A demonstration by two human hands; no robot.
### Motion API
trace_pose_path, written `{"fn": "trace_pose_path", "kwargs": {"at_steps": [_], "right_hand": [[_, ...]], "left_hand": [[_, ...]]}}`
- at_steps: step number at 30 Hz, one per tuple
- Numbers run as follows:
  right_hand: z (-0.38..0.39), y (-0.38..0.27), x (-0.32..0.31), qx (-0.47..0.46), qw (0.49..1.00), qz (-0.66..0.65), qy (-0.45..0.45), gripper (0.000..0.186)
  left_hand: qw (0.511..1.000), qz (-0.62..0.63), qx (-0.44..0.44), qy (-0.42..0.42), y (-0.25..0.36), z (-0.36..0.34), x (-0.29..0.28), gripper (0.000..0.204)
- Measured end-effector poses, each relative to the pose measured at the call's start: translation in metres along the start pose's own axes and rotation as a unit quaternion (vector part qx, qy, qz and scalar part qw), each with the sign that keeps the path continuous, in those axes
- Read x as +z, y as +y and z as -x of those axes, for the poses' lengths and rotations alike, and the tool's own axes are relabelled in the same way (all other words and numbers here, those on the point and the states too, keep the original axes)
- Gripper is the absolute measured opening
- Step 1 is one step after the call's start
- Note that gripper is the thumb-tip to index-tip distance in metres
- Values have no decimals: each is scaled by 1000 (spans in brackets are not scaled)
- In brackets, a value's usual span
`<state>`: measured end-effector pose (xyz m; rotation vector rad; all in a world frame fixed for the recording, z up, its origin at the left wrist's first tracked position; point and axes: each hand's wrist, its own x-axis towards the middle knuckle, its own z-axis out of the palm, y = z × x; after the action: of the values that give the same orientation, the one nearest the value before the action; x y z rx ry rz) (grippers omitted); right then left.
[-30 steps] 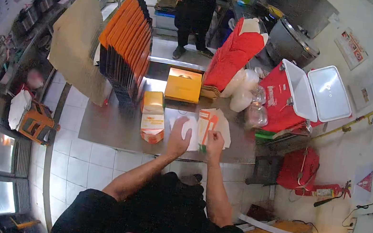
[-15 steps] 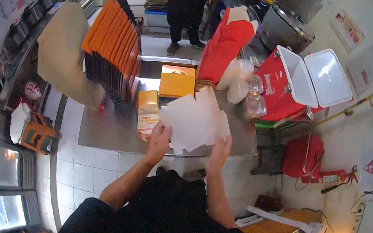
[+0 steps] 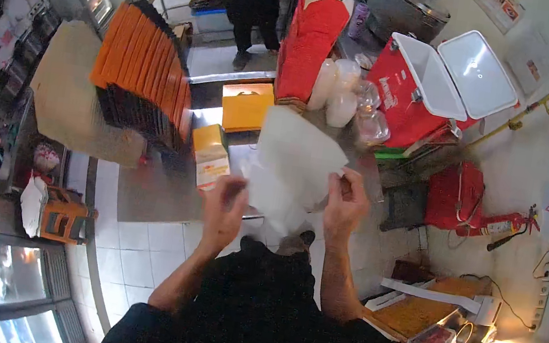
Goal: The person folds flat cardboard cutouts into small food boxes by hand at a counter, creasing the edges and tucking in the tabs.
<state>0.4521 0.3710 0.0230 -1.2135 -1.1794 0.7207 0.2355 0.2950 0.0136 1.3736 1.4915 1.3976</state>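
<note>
Above the near edge of the steel table (image 3: pixel 152 185), I hold a white cardboard carton blank (image 3: pixel 294 157) with its plain side showing. My right hand (image 3: pixel 346 203) pinches its right edge between thumb and fingers. At the lower left edge my left hand (image 3: pixel 223 210) is blurred, with its fingers bent against the card. The blank's lower flaps are smeared by motion. Beyond my left hand stands a small yellow and white box (image 3: pixel 211 155). Farther back is a larger yellow box (image 3: pixel 246 107).
Tall stacks of folded orange cartons (image 3: pixel 140 52) and red cartons (image 3: pixel 310 52) flank the yellow boxes. A brown cardboard sheet (image 3: pixel 73 92) leans at left. White tubs (image 3: pixel 341 107) and a red cooler (image 3: pixel 404 88) with its lid up stand at right. A person (image 3: pixel 250 4) stands across the table.
The blank has turned from a spread, many-flapped shape to a tilted, smoother panel. My right hand has moved slightly right and up, gripping its edge. My view has shifted a little.
</note>
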Motion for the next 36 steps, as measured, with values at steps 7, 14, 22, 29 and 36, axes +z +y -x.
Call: {"fn": "trace_pose_path", "kwargs": {"at_steps": [7,14,22,29,36], "right_hand": [[14,-75,-1,-322,918,90,-212,22],[10,-93,-18,-142,950,-21,-279,23],[-1,-110,-25,-201,922,-6,-330,24],[-7,-123,-24,-233,924,121,-278,18],[24,-119,1,-86,976,20,-198,14]], "left_hand": [[865,448,-204,-100,85,-16,5,27],[975,194,-19,-104,94,-9,-2,38],[984,37,21,-172,107,-20,-21,56],[992,-69,9,-103,106,-15,-21,45],[984,-137,100,-45,93,-7,-12,31]]}}
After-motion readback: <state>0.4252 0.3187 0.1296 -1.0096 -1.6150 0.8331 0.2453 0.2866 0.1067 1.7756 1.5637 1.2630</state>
